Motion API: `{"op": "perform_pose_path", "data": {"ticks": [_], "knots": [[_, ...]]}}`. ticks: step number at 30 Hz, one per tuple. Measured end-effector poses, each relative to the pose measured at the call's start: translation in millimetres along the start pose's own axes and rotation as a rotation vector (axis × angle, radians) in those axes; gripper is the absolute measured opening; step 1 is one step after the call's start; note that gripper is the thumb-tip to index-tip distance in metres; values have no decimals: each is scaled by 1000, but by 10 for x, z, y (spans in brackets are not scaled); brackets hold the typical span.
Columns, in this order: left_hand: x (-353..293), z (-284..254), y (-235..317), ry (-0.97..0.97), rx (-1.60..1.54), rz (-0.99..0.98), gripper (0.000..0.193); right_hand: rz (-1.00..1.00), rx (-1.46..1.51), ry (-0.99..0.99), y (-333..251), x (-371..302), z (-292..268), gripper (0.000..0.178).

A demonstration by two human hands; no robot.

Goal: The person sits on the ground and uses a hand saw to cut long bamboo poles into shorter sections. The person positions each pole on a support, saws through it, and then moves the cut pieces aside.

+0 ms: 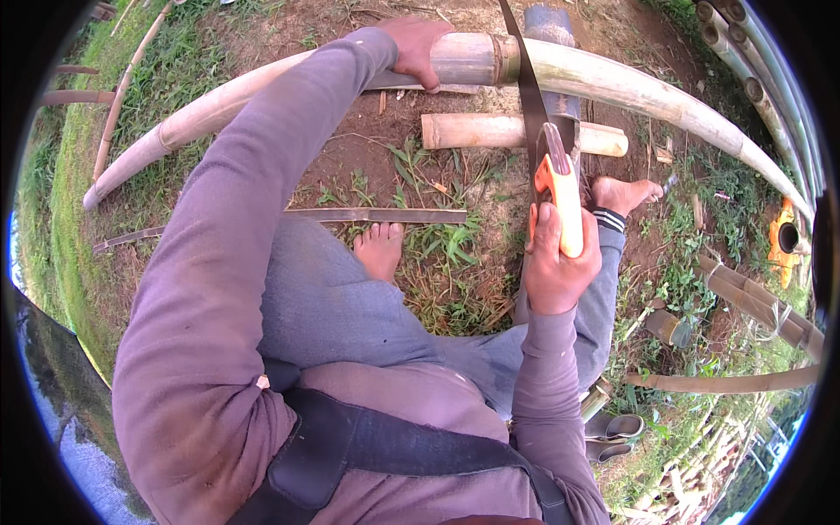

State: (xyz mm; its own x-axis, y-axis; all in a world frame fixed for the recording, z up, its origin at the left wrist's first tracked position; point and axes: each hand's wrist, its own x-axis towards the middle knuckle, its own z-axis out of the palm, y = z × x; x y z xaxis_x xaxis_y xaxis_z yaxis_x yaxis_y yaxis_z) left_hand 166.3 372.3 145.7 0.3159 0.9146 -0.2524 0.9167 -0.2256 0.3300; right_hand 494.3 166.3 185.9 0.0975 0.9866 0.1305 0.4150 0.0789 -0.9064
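A long bamboo pole (612, 74) runs crosswise in front of me. My left hand (416, 51) lies over it left of a dark node, thumb on the near side; its other fingers are mostly hidden behind the pole. With my right hand (564, 262) I grip the orange-and-white handle of a handsaw (530, 96). The saw's dark blade crosses the pole just right of the node, pointing away from me. Whether its teeth have cut in, I cannot tell. Beneath the pole stands a grey bamboo support (551, 26), with a short bamboo piece (477, 130) lying crosswise nearer me.
My bare feet (381, 249) rest on grass and soil, a flat bamboo strip (385, 214) beside the left one. Several bamboo poles (761, 96) are stacked far right. An orange tool (781, 241), tied bamboo (752, 302) and dark boots (612, 429) are at right.
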Motion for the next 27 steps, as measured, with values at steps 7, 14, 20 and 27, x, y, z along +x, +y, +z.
{"op": "perform_pose_path", "data": {"ticks": [7, 14, 20, 27], "knots": [[99, 44, 81, 18, 7, 22, 100, -180, -103, 59, 192, 531, 356, 24], [-5, -39, 19, -13, -10, -11, 106, -110, -157, -9, -42, 2, -77, 21], [160, 72, -13, 39, 59, 18, 101, -111, -30, 61, 427, 246, 207, 20], [65, -16, -116, -38, -57, 4, 105, 11, 31, -2, 277, -153, 43, 17]]}}
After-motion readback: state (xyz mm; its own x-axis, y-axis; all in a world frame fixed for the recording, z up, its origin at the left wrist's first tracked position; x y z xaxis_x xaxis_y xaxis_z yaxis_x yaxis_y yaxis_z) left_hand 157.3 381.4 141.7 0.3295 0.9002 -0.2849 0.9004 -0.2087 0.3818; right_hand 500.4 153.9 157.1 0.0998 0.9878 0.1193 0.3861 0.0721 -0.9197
